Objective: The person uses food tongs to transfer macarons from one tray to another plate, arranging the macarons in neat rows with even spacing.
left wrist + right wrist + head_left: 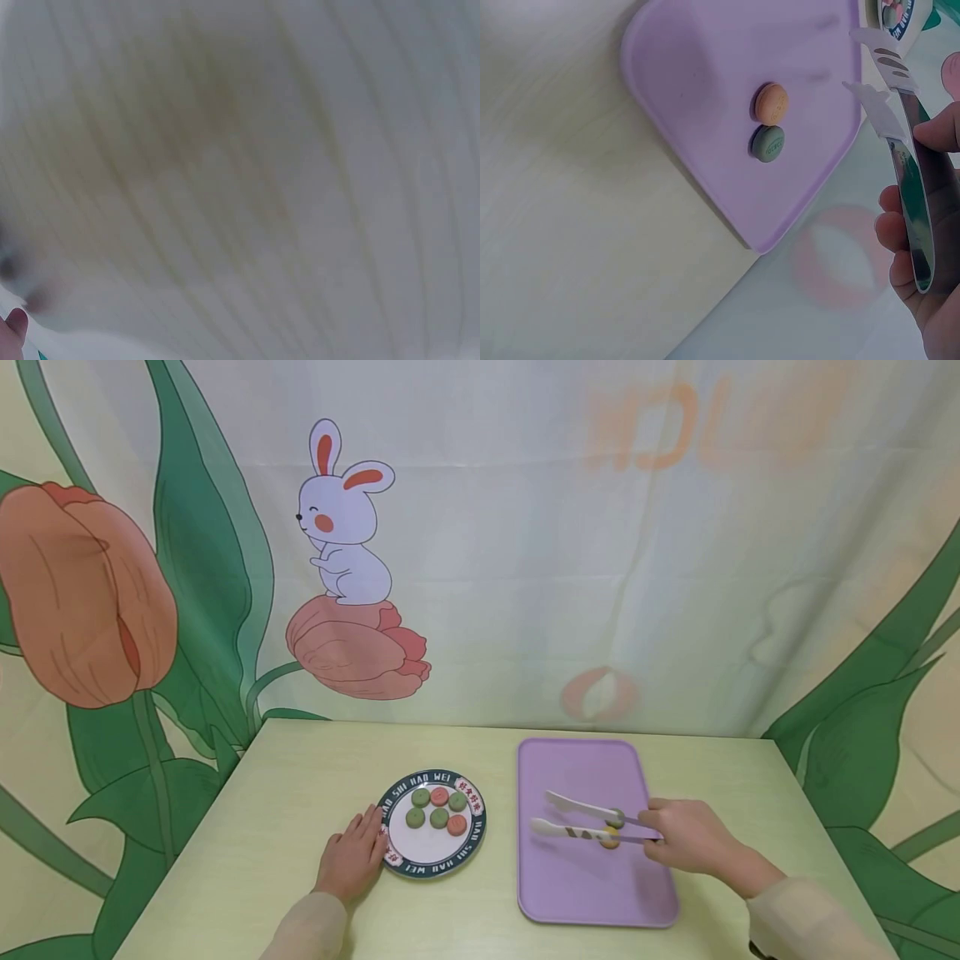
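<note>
My right hand (686, 835) grips a pair of tongs (913, 195) with white tips and shiny metal arms. Their arms stand apart above the purple tray (577, 893). On that tray a green macaron (768, 143) and a yellow-orange macaron (771, 103) lie side by side, partly covered by the tongs in the head view. My left hand (351, 858) rests at the left rim of a round plate (423, 852), its fingers touching the edge. Several green macarons (438, 817) and two pink macarons (456, 825) sit on the plate. Pale fabric blocks most of the left wrist view.
Both plate and tray stand on a light wooden table (300, 777), the plate left of the tray. Behind the table hangs a curtain (510, 568) printed with a rabbit and tulips.
</note>
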`<action>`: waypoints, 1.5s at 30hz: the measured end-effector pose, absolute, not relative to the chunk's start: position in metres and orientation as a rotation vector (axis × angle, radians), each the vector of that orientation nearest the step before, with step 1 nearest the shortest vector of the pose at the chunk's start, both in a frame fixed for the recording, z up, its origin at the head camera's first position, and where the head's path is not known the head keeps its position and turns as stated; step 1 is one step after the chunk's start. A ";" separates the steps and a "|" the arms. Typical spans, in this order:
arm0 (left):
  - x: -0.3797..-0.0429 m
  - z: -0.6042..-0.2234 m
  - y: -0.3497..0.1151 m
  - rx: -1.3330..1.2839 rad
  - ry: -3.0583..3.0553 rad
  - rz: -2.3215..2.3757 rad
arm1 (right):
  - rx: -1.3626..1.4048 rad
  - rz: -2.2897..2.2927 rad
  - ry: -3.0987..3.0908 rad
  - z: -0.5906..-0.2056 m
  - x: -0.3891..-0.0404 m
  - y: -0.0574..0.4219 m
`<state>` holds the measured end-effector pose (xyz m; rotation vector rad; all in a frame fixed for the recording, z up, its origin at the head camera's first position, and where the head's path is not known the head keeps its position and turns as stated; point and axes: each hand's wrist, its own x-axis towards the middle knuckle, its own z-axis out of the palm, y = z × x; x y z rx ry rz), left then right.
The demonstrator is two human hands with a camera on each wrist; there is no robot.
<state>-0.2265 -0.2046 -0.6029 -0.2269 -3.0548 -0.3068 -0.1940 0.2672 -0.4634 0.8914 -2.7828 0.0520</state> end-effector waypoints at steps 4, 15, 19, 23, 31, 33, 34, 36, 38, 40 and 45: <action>-0.226 -0.603 -0.205 -0.224 -3.064 -0.308 | 0.875 0.041 -2.792 -0.466 -0.193 0.271; -0.225 -0.602 -0.204 -0.221 -3.075 -0.303 | 0.816 0.056 -2.836 -0.464 -0.188 0.279; -0.225 -0.601 -0.204 -0.221 -3.083 -0.306 | 0.807 0.046 -2.854 -0.464 -0.187 0.280; -0.225 -0.602 -0.205 -0.222 -3.072 -0.303 | 0.786 0.036 -2.887 -0.465 -0.187 0.282; -0.226 -0.604 -0.206 -0.232 -3.057 -0.295 | 0.725 0.023 -2.923 -0.462 -0.185 0.290; -0.226 -0.604 -0.206 -0.231 -3.057 -0.295 | 0.711 0.017 -2.917 -0.462 -0.185 0.293; -0.226 -0.604 -0.206 -0.230 -3.057 -0.294 | 0.705 0.015 -2.912 -0.463 -0.185 0.295; -0.226 -0.604 -0.206 -0.232 -3.056 -0.292 | 0.701 0.017 -2.900 -0.463 -0.184 0.297; -0.227 -0.604 -0.206 -0.228 -3.060 -0.298 | 0.699 0.020 -2.888 -0.464 -0.183 0.298; -0.227 -0.605 -0.206 -0.229 -3.063 -0.299 | 0.700 0.017 -2.881 -0.465 -0.183 0.299; -0.227 -0.606 -0.206 -0.237 -3.063 -0.302 | 0.688 0.013 -2.893 -0.465 -0.182 0.302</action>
